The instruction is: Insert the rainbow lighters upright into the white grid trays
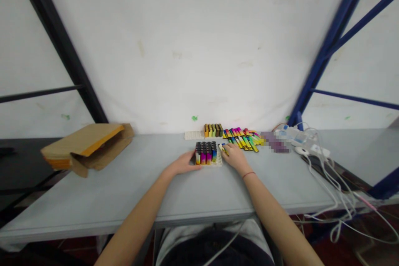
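In the head view, a white tray (219, 162) with small holes holds several upright colourful cylinders (205, 157) with dark tops. My left hand (186, 163) is closed around the tray's left side, steadying it. At the tray's right edge, my right hand (234, 157) is closed on a small cylinder (223, 149), yellow with a pale end. The exact kind of these cylinders is too small to make out. Beyond the right hand, several similar cylinders (246, 141) in yellow, green and pink lie loose in a pile.
Behind the tray stand a block of dark-topped cylinders (213, 130) and another white tray (193, 135). An open cardboard box (90, 143) lies at the left of the grey table (124, 203). White cables (327, 174) and a power strip (321, 151) lie at the right.
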Available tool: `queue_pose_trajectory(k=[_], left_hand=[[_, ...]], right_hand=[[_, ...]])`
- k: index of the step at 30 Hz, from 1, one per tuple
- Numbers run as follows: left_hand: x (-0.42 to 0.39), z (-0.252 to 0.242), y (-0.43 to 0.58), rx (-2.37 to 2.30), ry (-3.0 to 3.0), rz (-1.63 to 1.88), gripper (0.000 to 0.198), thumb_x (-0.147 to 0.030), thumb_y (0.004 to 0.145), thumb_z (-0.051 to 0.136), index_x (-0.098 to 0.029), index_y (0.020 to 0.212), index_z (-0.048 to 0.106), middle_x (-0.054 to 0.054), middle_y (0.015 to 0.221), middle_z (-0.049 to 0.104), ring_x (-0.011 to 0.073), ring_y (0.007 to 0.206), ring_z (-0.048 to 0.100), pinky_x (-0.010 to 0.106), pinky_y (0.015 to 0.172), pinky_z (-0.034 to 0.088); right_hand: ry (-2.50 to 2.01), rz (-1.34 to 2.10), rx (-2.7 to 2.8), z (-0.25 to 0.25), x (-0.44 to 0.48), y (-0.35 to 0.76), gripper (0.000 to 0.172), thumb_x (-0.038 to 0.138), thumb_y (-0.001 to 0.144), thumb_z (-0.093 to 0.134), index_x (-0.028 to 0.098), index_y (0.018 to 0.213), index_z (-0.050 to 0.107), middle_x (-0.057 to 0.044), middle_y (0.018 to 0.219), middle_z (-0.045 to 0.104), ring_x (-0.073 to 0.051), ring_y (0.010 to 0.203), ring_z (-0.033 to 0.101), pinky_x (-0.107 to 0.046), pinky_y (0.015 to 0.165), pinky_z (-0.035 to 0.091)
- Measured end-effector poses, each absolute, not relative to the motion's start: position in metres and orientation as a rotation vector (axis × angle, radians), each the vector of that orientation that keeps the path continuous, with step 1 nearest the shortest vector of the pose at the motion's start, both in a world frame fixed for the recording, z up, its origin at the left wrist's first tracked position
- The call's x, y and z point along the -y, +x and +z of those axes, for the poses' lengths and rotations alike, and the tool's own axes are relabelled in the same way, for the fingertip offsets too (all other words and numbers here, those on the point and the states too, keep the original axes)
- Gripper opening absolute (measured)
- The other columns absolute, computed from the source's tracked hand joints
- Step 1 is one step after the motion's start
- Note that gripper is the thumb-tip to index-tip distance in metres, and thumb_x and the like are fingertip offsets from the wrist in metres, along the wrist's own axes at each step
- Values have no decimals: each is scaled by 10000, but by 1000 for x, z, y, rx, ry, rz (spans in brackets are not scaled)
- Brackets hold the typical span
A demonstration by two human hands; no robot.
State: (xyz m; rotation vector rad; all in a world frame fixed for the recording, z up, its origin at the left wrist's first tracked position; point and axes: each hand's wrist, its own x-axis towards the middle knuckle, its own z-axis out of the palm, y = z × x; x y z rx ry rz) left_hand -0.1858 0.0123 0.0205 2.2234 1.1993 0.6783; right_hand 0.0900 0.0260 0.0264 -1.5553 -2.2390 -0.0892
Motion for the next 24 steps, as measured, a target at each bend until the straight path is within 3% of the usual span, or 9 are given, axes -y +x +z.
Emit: queue_pose_trajectory(k=[9, 16, 24], left_hand=[[-12, 19, -187, -1198, 2222, 681, 776, -514, 759, 746, -139, 1397, 514, 137, 1455, 573, 373, 1288, 553, 454, 1130, 405], [-11, 21, -186, -1208, 2231, 669, 771, -518, 761, 743, -129, 1387, 516, 147, 1418, 603, 376, 1256, 577, 465, 1112, 421], [-12, 22, -186, -1187, 2227, 683, 742, -493, 757, 749, -137, 1371, 532, 142, 1429, 595, 368, 1264, 573, 463, 1109, 425]], right_hand=[[-1839, -109, 2146, 30, -16, 83, 254, 264, 909, 588, 143, 1108, 689, -192, 1150, 678, -330, 1110, 569, -379, 861, 414], [-1904, -265, 2155, 32, -14, 76, 301, 330, 958, 534, 130, 1068, 731, -192, 1211, 628, -341, 1168, 506, -404, 888, 390], [-1773, -148, 2011, 23, -30, 77, 307, 184, 977, 395, 76, 990, 681, -217, 1004, 687, -294, 1006, 596, -363, 839, 404]])
